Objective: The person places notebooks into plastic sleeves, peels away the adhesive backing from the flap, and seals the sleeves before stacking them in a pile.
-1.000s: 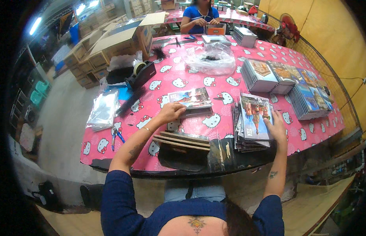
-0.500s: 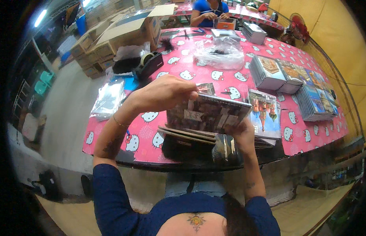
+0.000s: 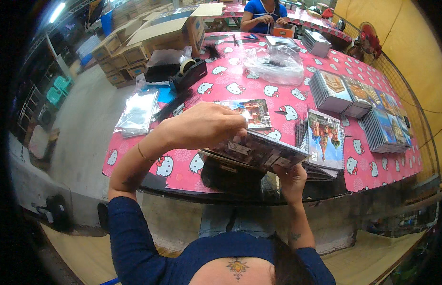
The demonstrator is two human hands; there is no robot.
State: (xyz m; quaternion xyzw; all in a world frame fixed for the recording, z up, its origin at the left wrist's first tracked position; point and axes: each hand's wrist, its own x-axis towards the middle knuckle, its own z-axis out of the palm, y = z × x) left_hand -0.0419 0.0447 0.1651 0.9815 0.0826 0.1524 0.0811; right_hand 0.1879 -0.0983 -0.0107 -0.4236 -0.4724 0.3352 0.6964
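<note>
A dark-covered spiral notebook (image 3: pixel 263 151) is tilted between my two hands over the near edge of the table. My left hand (image 3: pixel 209 124) pinches its upper left edge, at the wire binding. The fingers of my right hand (image 3: pixel 292 179) grip its lower right side. Below it, partly hidden, are brown board edges and a dark thing. Just beyond the notebook lies another notebook (image 3: pixel 254 113) with a printed cover, partly covered by my left hand. On the right, a spiral notebook (image 3: pixel 325 137) with colourful domes on its cover tops a loose pile.
Clear plastic sleeves (image 3: pixel 138 112) lie at the left, near a black tape dispenser (image 3: pixel 189 75). Stacked notebooks (image 3: pixel 331 90) stand at the right. A crumpled plastic bag (image 3: pixel 273 66) sits mid-table. Cardboard boxes (image 3: pixel 159 38) rise at far left; a person (image 3: pixel 263 14) works across the table.
The held notebook has tipped flatter, hiding more of the boards under it. My left hand has come slightly lower, uncovering more of the notebook behind. The whole view has shifted a little.
</note>
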